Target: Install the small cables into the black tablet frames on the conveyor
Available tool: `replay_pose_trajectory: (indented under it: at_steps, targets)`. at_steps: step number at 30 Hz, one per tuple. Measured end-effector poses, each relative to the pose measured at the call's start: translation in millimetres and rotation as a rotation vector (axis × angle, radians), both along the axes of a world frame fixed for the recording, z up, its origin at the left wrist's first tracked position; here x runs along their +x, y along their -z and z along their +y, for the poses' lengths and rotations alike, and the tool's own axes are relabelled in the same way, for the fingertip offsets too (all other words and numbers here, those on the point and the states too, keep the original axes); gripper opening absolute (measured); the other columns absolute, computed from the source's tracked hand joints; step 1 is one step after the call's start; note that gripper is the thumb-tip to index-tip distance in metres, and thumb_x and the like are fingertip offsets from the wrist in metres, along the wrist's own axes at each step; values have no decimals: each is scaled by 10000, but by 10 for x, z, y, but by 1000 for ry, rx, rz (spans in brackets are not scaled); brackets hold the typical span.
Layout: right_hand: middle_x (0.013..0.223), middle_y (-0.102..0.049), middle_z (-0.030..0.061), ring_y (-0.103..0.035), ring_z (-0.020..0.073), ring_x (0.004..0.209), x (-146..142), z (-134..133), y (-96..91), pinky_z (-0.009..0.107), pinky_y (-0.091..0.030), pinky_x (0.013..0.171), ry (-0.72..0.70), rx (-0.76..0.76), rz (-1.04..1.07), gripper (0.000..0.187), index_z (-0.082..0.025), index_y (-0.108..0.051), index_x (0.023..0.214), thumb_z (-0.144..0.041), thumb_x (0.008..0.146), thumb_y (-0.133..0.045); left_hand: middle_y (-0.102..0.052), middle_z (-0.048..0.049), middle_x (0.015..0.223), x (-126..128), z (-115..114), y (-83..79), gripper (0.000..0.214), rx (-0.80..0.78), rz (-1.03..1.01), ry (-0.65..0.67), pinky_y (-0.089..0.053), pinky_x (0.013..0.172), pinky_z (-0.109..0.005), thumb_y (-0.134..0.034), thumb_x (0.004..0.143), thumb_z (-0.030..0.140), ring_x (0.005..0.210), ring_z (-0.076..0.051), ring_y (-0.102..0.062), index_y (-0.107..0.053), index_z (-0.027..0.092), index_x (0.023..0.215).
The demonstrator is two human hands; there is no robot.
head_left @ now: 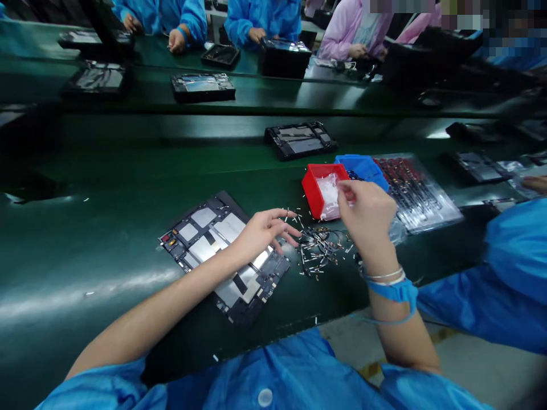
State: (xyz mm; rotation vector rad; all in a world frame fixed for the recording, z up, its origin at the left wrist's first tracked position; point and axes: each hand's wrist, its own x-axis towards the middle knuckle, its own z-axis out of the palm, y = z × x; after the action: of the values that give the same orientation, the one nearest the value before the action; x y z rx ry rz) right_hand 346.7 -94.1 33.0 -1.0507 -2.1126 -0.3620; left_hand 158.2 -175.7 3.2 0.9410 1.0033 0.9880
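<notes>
1. Nearest first: one blue wrist strap (393, 291) circles the right forearm, at the front edge of the green bench (128, 228).
2. Here's the left hand (273, 228), fingers loosely spread, nothing visible in its grip, reaching across one uncovered device (228, 230). That device lies flat and askew beneath the forearm; whether the fingers touch it, one cannot tell.
3. Just beyond those fingertips, one tangled heap of cables (320, 245), too knotted to count, with many tiny white bits scattered about.
4. And the right hand (371, 208) is at the red bin (314, 199), fingers curled in toward the thumb; whether anything sits in that pinch, one cannot tell. One clear plastic bag (328, 191) fills the bin.
5. The step in hand looks like picking small pieces from the bag; the next move seems to call for a fine pinch and a steady left hand.
6. Behind: one blue bin (376, 171) and one clear tray (410, 188) of narrow strips, too many to count.
7. Farther out, one more device (301, 139) lies beyond the bins.
8. Across the line, at least three co-workers, two in blue sleeves (192, 17), one in a pink sleeve (337, 34).
</notes>
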Motion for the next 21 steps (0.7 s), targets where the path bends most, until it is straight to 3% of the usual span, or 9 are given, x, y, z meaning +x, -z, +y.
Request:
replay_pose_trajectory:
  at_steps: [2, 5, 7, 11, 15, 19, 21]
  targets:
    - [768, -717, 51, -633, 179, 710, -49, -36, 47, 322, -493, 659, -89, -18, 1, 130, -185, -690, 879, -187, 861, -561, -706, -161, 920, -4, 20, 19, 344, -33, -29, -30, -533, 501, -220, -413, 915, 114, 719, -174, -698, -459, 57, 1251]
    - [812, -730, 46, -638, 154, 751, -206, -269, 112, 290, -521, 683, -359, -120, -7, 142, -185, -690, 868, -170, 889, -550, -697, -125, 883, 11, 18, 7, 368, -31, -49, -25, -557, 537, -241, -430, 900, 78, 734, -177, -692, -425, 71, 1268]
    - [826, -732, 63, -626, 159, 755, -302, -417, 146, 287, -527, 673, -429, -115, -49, 158, -162, -692, 847, -140, 888, -541, -684, -94, 869, 30, 3, -11, 406, -18, -55, -27, -569, 561, -244, -436, 883, 45, 741, -164, -680, -413, 80, 1286]
    - [813, -731, 71, -614, 160, 744, -365, -503, 188, 298, -535, 695, -433, -132, -81, 173, -146, -693, 815, -131, 882, -534, -674, -62, 868, 48, -24, -26, 537, -5, -21, -48, -569, 570, -223, -434, 863, 13, 698, -124, -646, -342, 100, 1386]
    - [739, -714, 49, -607, 149, 692, -280, -379, 166, 286, -516, 649, -383, -192, -107, 226, -167, -682, 753, -150, 885, -498, -684, -64, 861, 25, -22, -7, 611, 12, -1, -1, -556, 564, -209, -448, 867, 38, 689, -130, -658, -267, 116, 1446]
    - [705, -710, 37, -627, 144, 652, -141, -236, 75, 286, -503, 620, -238, -127, 26, 189, -177, -688, 779, -165, 875, -526, -694, -109, 901, 11, -4, -1, 665, -25, -40, 22, -530, 508, -206, -405, 894, 58, 718, -169, -690, -129, 123, 1495]
    - [724, -721, 24, -645, 138, 660, -120, -249, 48, 288, -517, 642, -260, -142, 92, 150, -191, -698, 818, -175, 873, -559, -691, -112, 896, 19, -4, -6, 678, -33, -41, 18, -526, 496, -209, -399, 896, 60, 711, -173, -690, -103, 122, 1503]
